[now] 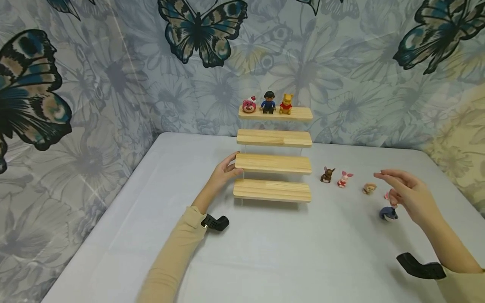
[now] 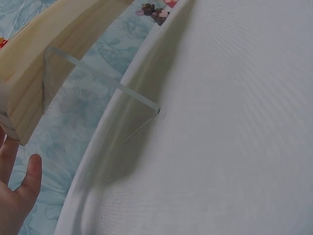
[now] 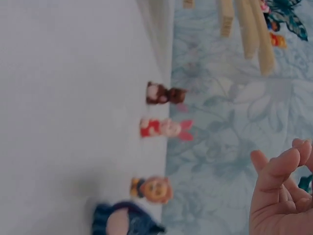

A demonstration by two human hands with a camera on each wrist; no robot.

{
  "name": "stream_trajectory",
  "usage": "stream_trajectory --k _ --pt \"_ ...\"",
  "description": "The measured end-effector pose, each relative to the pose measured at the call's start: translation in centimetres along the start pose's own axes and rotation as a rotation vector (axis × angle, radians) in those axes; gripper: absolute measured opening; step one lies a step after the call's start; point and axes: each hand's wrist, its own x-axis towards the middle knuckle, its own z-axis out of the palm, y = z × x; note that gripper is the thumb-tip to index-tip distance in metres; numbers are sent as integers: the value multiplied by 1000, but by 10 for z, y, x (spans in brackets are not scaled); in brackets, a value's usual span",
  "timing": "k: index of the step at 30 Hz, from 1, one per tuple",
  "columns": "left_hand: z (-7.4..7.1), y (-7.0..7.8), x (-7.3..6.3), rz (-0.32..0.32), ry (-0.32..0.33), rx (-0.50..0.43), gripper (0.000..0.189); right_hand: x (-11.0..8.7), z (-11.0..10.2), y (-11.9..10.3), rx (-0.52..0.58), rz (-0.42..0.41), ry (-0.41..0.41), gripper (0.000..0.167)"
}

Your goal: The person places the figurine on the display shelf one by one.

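Observation:
My left hand point(image 1: 223, 173) touches the left end of a tiered wooden display shelf point(image 1: 273, 164), near the second board from the bottom. In the left wrist view its thumb point(image 2: 33, 176) stands apart from the wood. My right hand point(image 1: 417, 202) hovers over the right side of the table, holding nothing visible, its fingers loosely bent. Below it sits a blue donkey figurine point(image 1: 387, 214), with a small pink thing point(image 1: 386, 195) partly hidden by the hand. Left of these stand a lion figurine point(image 1: 369, 188), a pink piglet figurine point(image 1: 344, 179) and a brown long-eared figurine point(image 1: 327, 174).
On the top board stand a pink bear head figurine point(image 1: 249, 105), a dark-haired toy person point(image 1: 268, 103) and a yellow bear figurine point(image 1: 286, 104) in red. Clear supports hold the boards. A white cloth covers the table point(image 1: 288, 252); butterfly-patterned fabric point(image 1: 212, 97) hangs behind.

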Motion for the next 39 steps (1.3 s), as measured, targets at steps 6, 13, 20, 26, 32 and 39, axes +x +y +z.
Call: stream_trajectory --k 6,13,20,26,32,39 --pt "0 2 2 -1 10 -5 85 -12 -25 9 -250 16 25 21" --pt "1 16 5 -8 17 5 70 -18 -38 14 -549 82 28 22" --pt "8 28 1 -29 15 4 63 -22 -45 25 -602 120 2 24" --pt "3 11 8 -18 20 -9 63 -28 -52 35 -538 94 5 27" --pt "2 8 4 -16 41 20 63 -33 -57 43 -540 146 27 30" --pt "2 9 2 -39 32 12 63 -39 -57 48 -536 215 21 32"
